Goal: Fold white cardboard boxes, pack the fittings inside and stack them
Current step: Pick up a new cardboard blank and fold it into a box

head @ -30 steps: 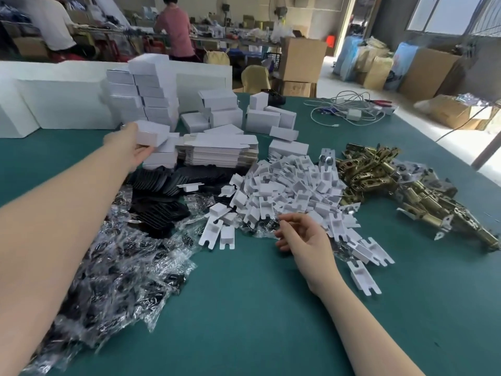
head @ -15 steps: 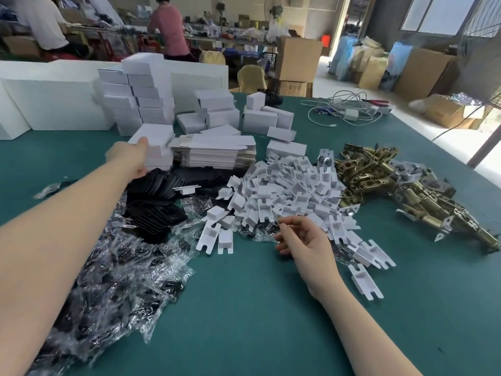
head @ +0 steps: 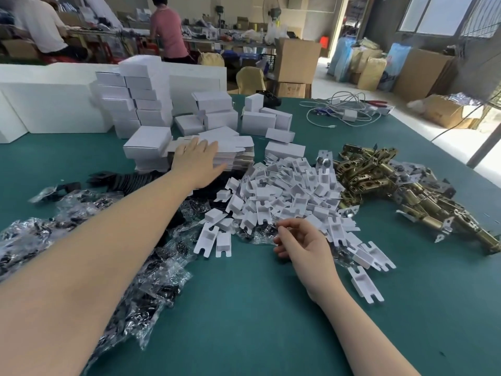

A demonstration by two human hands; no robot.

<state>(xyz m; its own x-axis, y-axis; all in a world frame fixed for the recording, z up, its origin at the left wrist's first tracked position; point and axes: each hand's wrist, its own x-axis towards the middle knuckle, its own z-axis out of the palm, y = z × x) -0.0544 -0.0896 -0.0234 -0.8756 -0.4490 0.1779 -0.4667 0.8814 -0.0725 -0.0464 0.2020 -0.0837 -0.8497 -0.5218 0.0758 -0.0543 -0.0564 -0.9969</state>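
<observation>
A wide green worktop point(head: 244, 308) fills most of the view. Along its far left edge stand big white cartons point(head: 51, 104), and in front of them a tall stack of folded white boxes point(head: 141, 96) with more folded boxes point(head: 217, 109) scattered to its right. One folded box point(head: 147, 143) sits on top of a low pile near the middle, just left of a thick stack of flat, unfolded box blanks point(head: 233, 151).

On the left side of the worktop lies a broad heap of clear plastic bags point(head: 67, 240) with dark parts inside, and beyond it a row of black pieces point(head: 130, 183). In the middle is a large mound of small white plastic fittings point(head: 287, 194), a few lying loose toward the near edge. To its right sprawls a pile of brass-coloured metal latches point(head: 393, 183). White cables point(head: 344, 109) lie at the far right corner.

The left hand point(head: 196, 161) reaches far forward, fingers straight and spread, palm down on the stack of flat blanks, holding nothing. The right hand point(head: 301, 240) rests at the near edge of the white fittings, fingers loosely curled, fingertips close to a crinkled bag; I cannot tell whether it pinches anything.

Two people stand at benches in the background.
</observation>
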